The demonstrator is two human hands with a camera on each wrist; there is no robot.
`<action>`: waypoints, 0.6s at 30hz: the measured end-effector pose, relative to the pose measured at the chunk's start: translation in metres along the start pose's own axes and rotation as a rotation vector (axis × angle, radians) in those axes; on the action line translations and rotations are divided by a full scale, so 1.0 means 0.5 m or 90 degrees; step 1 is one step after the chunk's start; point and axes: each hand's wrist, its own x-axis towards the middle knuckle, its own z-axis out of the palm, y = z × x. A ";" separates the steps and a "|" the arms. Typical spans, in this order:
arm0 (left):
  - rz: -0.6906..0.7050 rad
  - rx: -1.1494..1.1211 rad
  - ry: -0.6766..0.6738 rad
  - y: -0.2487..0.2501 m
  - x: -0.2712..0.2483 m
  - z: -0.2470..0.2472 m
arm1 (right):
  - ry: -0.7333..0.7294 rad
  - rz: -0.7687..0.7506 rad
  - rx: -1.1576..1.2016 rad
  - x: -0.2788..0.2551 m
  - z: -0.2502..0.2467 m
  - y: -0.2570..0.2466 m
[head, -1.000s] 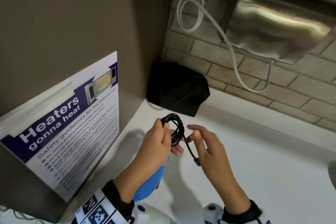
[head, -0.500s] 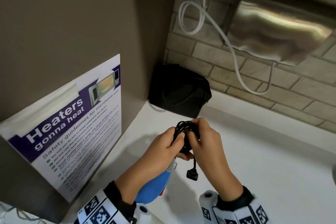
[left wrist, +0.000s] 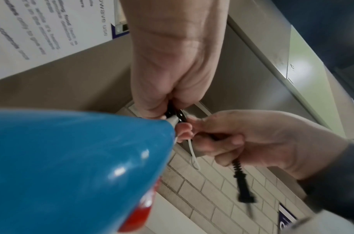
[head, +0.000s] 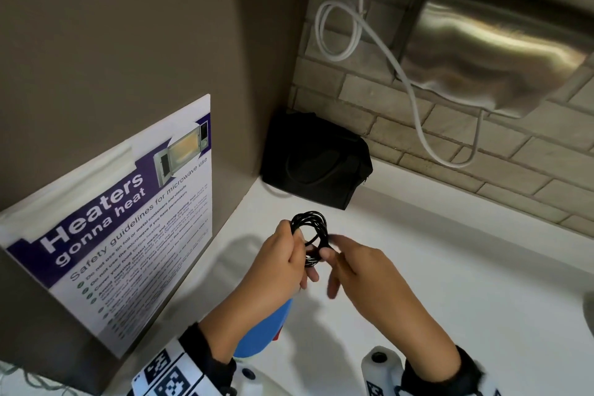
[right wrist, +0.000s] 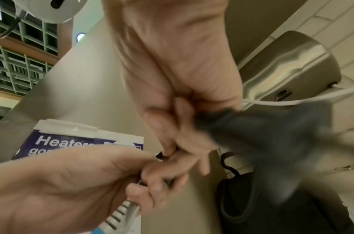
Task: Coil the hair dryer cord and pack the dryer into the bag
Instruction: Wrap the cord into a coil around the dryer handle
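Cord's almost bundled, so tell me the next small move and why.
Probably wrap the loose plug end round the black coil and tuck it in. The left hand grips the coil, the right hand holds the tail, the plug dangles, and the black bag waits behind.

The left hand (head: pixel 283 262) is hiding most of the blue dryer (head: pixel 262 331). In the right wrist view the plug (right wrist: pixel 272 147) is blurring. The right hand (head: pixel 363 270) is covering the cord (head: pixel 310 235) end.
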 end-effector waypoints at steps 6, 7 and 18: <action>0.003 -0.018 -0.013 0.011 -0.004 -0.002 | 0.153 -0.006 -0.067 0.004 -0.003 0.036; 0.007 -0.017 -0.019 0.013 -0.005 -0.001 | 0.165 0.003 -0.057 0.009 0.000 0.045; -0.022 -0.070 -0.009 0.016 -0.005 -0.010 | -0.074 -0.005 0.508 0.023 0.001 0.047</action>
